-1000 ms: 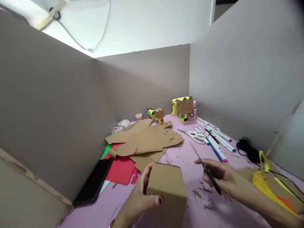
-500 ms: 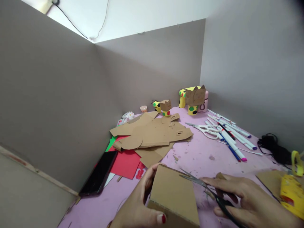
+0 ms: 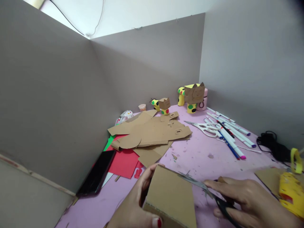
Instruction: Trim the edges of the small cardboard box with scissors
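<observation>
A brown cardboard box (image 3: 173, 193) sits in the grip of my left hand (image 3: 135, 205), thumb on its near side and fingers around the far left edge. My right hand (image 3: 249, 199) is closed on black-handled scissors (image 3: 201, 184). Their blades lie along the box's far top edge, nearly together; whether cardboard is between them I cannot tell. A small brown scrap is partly hidden by the right-hand fingers.
Flat cardboard pieces (image 3: 152, 131) lie over red paper (image 3: 123, 163), beside a black phone (image 3: 96, 174). White-handled scissors (image 3: 206, 128) and several markers (image 3: 234, 134) are at right, near a yellow glue gun (image 3: 292, 191). Cardboard-headed figures (image 3: 194, 95) stand at the back.
The scissor blades have come closer together at the box's far edge. The box and my left hand have shifted slightly left in view.
</observation>
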